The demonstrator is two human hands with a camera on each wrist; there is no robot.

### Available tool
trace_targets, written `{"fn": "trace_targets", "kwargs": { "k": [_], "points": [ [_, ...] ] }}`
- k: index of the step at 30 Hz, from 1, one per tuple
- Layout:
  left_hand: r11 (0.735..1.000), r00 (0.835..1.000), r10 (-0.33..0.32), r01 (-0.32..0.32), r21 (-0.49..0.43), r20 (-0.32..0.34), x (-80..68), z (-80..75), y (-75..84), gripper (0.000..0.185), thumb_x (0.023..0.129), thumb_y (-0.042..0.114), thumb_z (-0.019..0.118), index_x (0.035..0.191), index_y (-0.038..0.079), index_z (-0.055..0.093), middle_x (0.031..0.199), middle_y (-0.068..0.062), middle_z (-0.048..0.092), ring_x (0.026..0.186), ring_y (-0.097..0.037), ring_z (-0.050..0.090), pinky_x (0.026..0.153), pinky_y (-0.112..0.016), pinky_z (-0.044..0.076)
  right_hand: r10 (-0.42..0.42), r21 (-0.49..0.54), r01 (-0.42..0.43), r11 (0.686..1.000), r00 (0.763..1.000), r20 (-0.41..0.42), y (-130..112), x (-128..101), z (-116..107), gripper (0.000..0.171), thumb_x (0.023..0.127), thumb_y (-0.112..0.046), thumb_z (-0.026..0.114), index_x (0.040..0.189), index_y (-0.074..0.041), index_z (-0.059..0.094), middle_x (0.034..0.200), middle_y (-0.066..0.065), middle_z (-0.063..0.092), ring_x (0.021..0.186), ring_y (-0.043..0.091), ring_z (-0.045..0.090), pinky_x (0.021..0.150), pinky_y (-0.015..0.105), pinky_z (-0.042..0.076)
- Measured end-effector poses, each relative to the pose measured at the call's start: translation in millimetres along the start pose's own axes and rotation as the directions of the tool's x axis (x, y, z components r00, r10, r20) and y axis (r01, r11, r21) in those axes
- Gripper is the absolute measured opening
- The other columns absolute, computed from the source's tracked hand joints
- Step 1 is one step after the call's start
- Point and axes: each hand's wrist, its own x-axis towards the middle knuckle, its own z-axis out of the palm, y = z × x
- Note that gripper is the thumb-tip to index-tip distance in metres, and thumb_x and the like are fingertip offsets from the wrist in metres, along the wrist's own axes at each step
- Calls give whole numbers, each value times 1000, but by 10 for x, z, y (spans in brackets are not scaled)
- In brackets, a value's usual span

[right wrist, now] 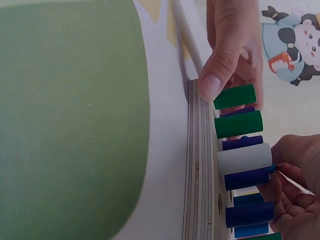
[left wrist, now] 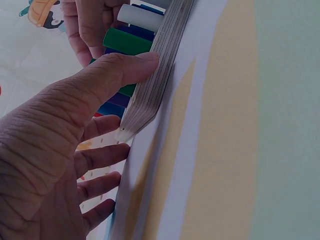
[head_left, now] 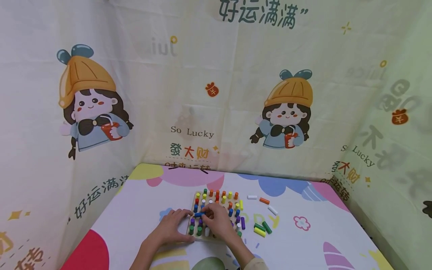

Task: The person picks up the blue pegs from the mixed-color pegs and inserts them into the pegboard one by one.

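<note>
A wooden pegboard lies on the table, filled with several upright coloured pegs. My left hand rests at its left side with fingers laid straight, and the thumb presses the board's layered edge. My right hand is over the board's middle and pinches a blue peg held sideways at its fingertips. In the right wrist view green pegs, a white peg and blue pegs stand in a row along the board's edge, with the right hand just beyond them.
Loose pegs lie on the table right of the board: a white one, an orange one, another white, two green and a yellow. Printed cloth walls close in the table on three sides.
</note>
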Motion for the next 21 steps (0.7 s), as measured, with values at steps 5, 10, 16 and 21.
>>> {"fn": "trace_targets", "kwargs": {
  "k": [5,10,16,21],
  "points": [
    [1000,1000,17,-17,-1,-4,8,-3,-4,78,71,59,87,133,22,58,136,-7,60,121,-33,51,103,-66,40,-4,-29,5,1000,1000,19,-1,42,10,11,96,-11,71,106,-8,73,91,-6,66,77,9,58,70,18,54],
    [1000,1000,21,-21,7,-7,8,5,-4,77,71,60,86,133,23,58,135,-6,60,120,-32,50,102,-65,41,-16,-65,19,998,999,48,4,87,10,13,96,-12,71,108,-8,74,94,-6,67,79,7,59,71,18,54],
    [999,999,33,-33,10,-20,0,-14,-10,77,71,60,86,132,22,58,135,-7,60,119,-33,51,101,-66,40,-25,-65,29,997,997,70,-3,137,22,13,96,-11,71,108,-8,74,94,-6,67,79,8,58,71,19,53],
    [999,999,45,-44,12,-21,-2,-7,-18,77,71,61,85,132,21,58,133,-5,61,118,-31,51,101,-65,41,-18,-76,22,997,998,63,-22,156,36,12,96,-12,71,107,-7,74,92,-6,68,78,8,58,72,20,54]
  ]
}}
